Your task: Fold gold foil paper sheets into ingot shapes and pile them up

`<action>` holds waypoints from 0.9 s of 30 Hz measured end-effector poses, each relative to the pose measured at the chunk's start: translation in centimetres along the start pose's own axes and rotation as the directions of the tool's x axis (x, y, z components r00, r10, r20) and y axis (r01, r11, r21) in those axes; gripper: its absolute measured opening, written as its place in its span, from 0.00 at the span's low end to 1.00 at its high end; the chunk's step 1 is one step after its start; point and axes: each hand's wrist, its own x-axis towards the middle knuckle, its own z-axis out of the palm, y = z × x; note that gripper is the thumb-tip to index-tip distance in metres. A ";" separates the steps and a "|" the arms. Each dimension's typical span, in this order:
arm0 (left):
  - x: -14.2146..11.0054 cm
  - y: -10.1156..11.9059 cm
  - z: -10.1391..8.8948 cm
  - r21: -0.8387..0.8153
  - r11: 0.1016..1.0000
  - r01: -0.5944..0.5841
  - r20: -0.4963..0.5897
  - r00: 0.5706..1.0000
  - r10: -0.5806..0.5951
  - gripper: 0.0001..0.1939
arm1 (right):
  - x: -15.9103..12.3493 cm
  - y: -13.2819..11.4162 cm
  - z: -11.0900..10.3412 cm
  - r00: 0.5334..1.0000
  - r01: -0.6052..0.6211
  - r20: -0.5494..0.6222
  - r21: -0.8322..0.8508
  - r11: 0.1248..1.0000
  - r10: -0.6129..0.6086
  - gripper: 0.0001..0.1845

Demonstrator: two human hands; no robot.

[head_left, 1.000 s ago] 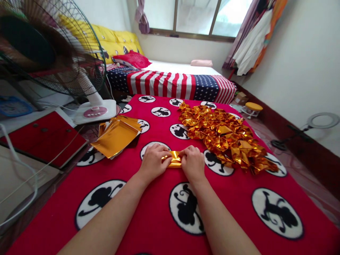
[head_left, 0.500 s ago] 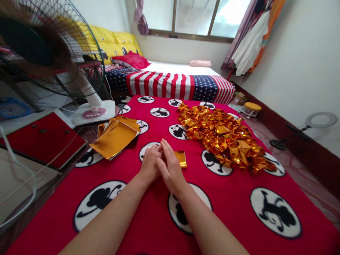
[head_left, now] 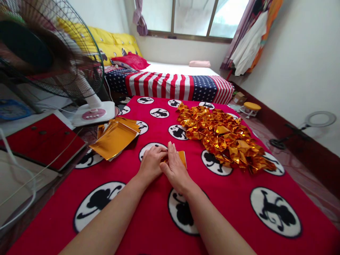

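Note:
A small piece of gold foil paper (head_left: 182, 156) lies on the red cloth, mostly covered by my hands. My right hand (head_left: 174, 166) rests on it, fingers stretched out and held together, its edge toward the paper. My left hand (head_left: 153, 161) sits close beside it with bent fingers near the paper's left part; its fingertips are partly hidden, and I cannot make out how firmly they hold the paper. To the left is a loose stack of flat gold foil sheets (head_left: 117, 138). On the right spreads a heap of folded, crinkled gold foil pieces (head_left: 220, 132).
The red cloth (head_left: 228, 212) with round monkey prints covers the work surface. A running fan (head_left: 92, 111) stands at the left by a red-topped box (head_left: 42, 138). Behind are a bed (head_left: 170, 85), a yellow stool (head_left: 251, 106) and a ring light (head_left: 320, 118).
My right hand has shifted slightly right over the foil paper, covering more of its right part. My left fingers have moved slightly right too. The stack and heap look the same.

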 end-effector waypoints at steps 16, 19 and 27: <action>0.4 -2.1 0.8 -0.042 0.999 -0.035 0.026 0.999 0.036 0.11 | -1.2 -1.9 0.3 0.994 0.109 0.048 -0.247 0.963 -0.100 0.50; 0.3 -2.1 0.7 -0.061 0.997 -0.043 0.033 0.998 0.045 0.11 | -1.3 -1.7 0.5 0.997 0.030 0.081 -0.209 0.978 -0.014 0.49; 0.1 -2.0 -1.0 -0.151 0.977 -0.152 0.096 0.981 0.167 0.21 | -1.0 1.4 -1.2 0.982 -0.159 -0.148 -0.289 0.944 0.119 0.42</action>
